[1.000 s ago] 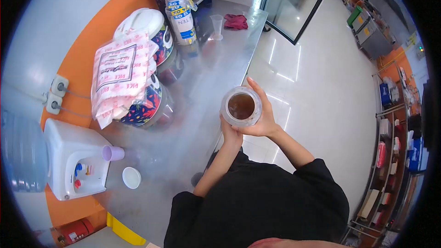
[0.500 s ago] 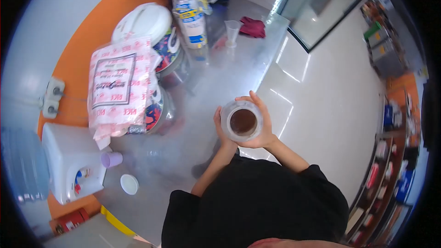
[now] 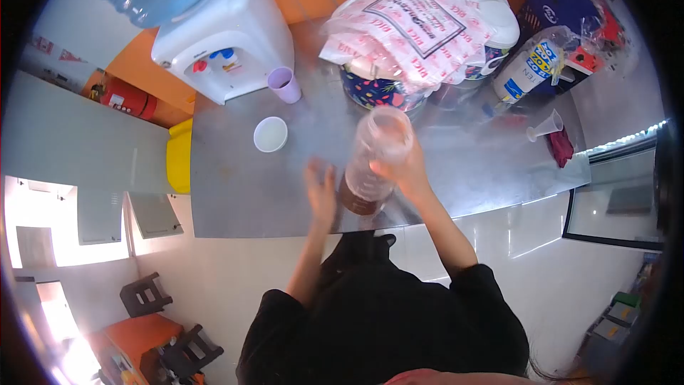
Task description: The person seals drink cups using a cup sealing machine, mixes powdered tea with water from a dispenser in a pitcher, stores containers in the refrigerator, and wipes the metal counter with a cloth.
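My right hand (image 3: pixel 407 170) is wrapped round the upper part of a tall clear plastic shaker cup (image 3: pixel 367 160) with markings on its side. Brown liquid (image 3: pixel 358 203) fills its bottom. The cup is near the front edge of the steel table (image 3: pixel 242 199); whether its base touches the top I cannot tell. My left hand (image 3: pixel 321 189), slightly blurred, is just left of the cup and apart from it, fingers spread and nothing in them. Farther left are a small white lid or shallow dish (image 3: pixel 271 135) and a purple cup (image 3: pixel 286 87).
A white water dispenser (image 3: pixel 228 36) stands at the back left. Behind the cup, pink-printed plastic packaging (image 3: pixel 417 25) lies over patterned tubs (image 3: pixel 374 91). To the right are a sleeve of cups (image 3: pixel 527 71), a small clear measuring cup (image 3: pixel 547 126) and a maroon cloth (image 3: pixel 561 148).
My view has turned left toward the table and dispenser. The left hand has let go of the shaker cup, which both hands held before; the right hand still grips it, now over the table.
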`<move>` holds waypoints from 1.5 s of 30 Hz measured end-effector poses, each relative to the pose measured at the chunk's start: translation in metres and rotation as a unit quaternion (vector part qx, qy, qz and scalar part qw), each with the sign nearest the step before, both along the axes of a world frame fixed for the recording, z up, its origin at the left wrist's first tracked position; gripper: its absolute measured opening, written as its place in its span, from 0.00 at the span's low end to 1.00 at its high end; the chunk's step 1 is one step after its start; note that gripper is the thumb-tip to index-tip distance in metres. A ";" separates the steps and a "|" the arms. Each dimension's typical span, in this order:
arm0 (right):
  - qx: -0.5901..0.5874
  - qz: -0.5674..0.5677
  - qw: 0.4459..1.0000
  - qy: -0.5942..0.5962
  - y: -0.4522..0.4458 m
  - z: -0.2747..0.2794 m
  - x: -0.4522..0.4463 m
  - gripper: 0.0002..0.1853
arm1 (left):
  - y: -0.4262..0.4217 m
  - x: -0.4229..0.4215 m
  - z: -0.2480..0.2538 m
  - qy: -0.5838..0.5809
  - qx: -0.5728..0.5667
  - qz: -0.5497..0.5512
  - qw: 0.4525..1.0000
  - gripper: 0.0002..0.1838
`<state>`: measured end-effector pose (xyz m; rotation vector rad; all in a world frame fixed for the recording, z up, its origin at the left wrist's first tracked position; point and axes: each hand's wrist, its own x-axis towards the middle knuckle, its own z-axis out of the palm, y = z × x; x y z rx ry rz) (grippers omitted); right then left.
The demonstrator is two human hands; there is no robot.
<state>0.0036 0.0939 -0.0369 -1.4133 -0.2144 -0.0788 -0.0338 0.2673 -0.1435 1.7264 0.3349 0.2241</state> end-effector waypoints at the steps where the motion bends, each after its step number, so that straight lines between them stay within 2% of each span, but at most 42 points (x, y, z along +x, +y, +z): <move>1: 0.042 0.017 0.999 0.027 0.012 -0.002 0.012 0.43 | 0.028 0.012 0.013 -0.041 0.196 0.034 0.979 0.34; 2: 0.069 0.048 0.995 0.046 0.020 -0.001 0.021 0.42 | 0.049 0.023 0.025 -0.080 0.383 0.067 0.918 0.38; 4: 0.128 0.106 0.983 0.080 0.046 0.003 0.038 0.41 | 0.081 0.048 0.022 -0.001 0.465 0.034 0.885 0.36; 5: 0.120 0.110 0.983 0.086 0.059 0.001 0.045 0.41 | 0.098 0.057 0.018 0.037 0.503 0.018 0.863 0.36; 7: 0.103 0.115 0.984 0.090 0.085 -0.015 0.065 0.40 | 0.137 0.070 -0.010 -0.032 0.513 -0.013 0.858 0.27; 10: -0.014 0.103 0.994 0.024 0.118 -0.046 0.093 0.40 | 0.182 0.085 -0.034 -0.143 0.492 -0.045 0.858 0.16; 11: -0.010 0.094 0.995 0.034 0.130 -0.052 0.106 0.40 | 0.193 0.088 -0.034 -0.176 0.478 -0.055 0.859 0.12; 14: -0.019 0.088 0.993 0.077 0.158 -0.064 0.122 0.41 | 0.219 0.083 -0.025 -0.160 0.465 -0.048 0.870 0.08; 17: -0.058 0.095 0.993 0.032 0.186 -0.065 0.156 0.40 | 0.252 0.084 -0.019 -0.168 0.460 -0.058 0.870 0.07; 19: -0.086 0.090 0.992 -0.003 0.204 -0.072 0.173 0.38 | 0.273 0.084 -0.019 -0.161 0.484 -0.048 0.859 0.07; 22: -0.090 0.126 0.987 0.042 0.233 -0.019 0.172 0.37 | 0.311 0.082 -0.016 -0.156 0.519 -0.067 0.838 0.06; 26: -0.153 0.098 0.983 -0.039 0.259 -0.050 0.212 0.29 | 0.333 0.084 0.000 -0.148 0.583 -0.075 0.795 0.12; 31: -0.193 0.072 0.978 -0.018 0.277 -0.050 0.222 0.23 | 0.318 0.124 0.069 -0.236 0.559 -0.157 0.779 0.24; 32: -0.186 0.072 0.980 -0.015 0.279 -0.052 0.221 0.23 | 0.310 0.144 0.080 -0.304 0.546 -0.167 0.763 0.23; 33: -0.171 0.083 0.982 -0.021 0.279 -0.059 0.225 0.23 | 0.300 0.166 0.091 -0.371 0.529 -0.175 0.743 0.23; 35: -0.162 0.086 0.983 0.006 0.280 -0.059 0.227 0.26 | 0.267 0.198 0.131 -0.348 0.522 -0.205 0.751 0.22; 36: -0.168 0.078 0.982 0.041 0.280 -0.050 0.225 0.28 | 0.256 0.219 0.133 -0.380 0.538 -0.197 0.726 0.21; 37: -0.174 0.070 0.979 0.075 0.280 -0.045 0.223 0.30 | 0.249 0.236 0.134 -0.411 0.552 -0.188 0.701 0.21; 39: -0.194 0.002 0.979 0.064 0.284 -0.042 0.223 0.35 | 0.251 0.258 0.119 -0.424 0.551 -0.191 0.693 0.21; 43: -0.166 -0.048 0.985 -0.030 0.288 -0.059 0.243 0.44 | 0.259 0.267 0.094 -0.415 0.586 -0.193 0.668 0.22; 45: -0.174 -0.030 0.984 0.005 0.288 -0.061 0.247 0.42 | 0.260 0.265 0.085 -0.343 0.522 -0.219 0.750 0.22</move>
